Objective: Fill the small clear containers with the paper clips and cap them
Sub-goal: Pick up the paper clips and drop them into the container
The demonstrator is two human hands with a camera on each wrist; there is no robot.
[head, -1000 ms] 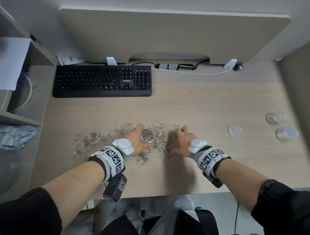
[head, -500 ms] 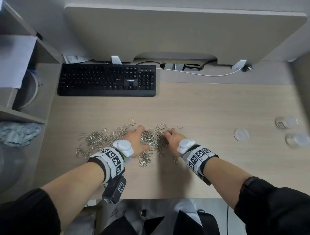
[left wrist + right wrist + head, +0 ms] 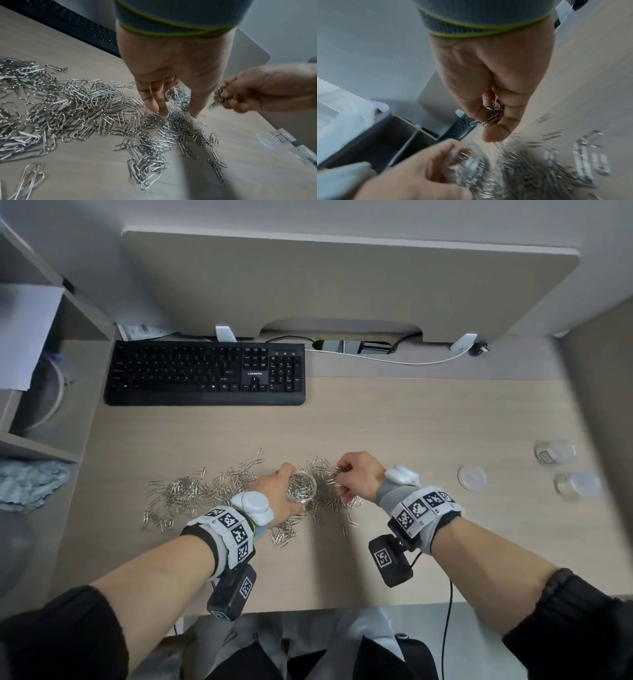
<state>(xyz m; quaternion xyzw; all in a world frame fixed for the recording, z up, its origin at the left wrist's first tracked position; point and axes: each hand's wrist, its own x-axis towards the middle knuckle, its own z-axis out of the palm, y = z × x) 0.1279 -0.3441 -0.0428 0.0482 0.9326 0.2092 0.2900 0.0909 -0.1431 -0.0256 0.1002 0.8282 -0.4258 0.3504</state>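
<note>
A small clear container (image 3: 301,487) full of silver paper clips stands upright amid a spread of loose paper clips (image 3: 191,491) on the desk. My left hand (image 3: 274,494) grips the container (image 3: 180,97) from its left side, fingers and thumb around its wall. Just right of the container, my right hand (image 3: 356,477) is lifted off the desk and holds a bunch of paper clips (image 3: 493,112) in curled fingers. In the right wrist view the container (image 3: 467,161) shows blurred below the right hand (image 3: 494,121). More clips (image 3: 82,108) lie to the left.
A loose round lid (image 3: 472,478) lies on the desk to the right. Two more clear containers (image 3: 555,451) (image 3: 579,486) sit near the right edge. A black keyboard (image 3: 205,373) is at the back left, with a white cable (image 3: 383,359) behind it.
My right hand has risen from the pile with a bunch of clips and moved left toward the container. The left hand still holds the container in place.
</note>
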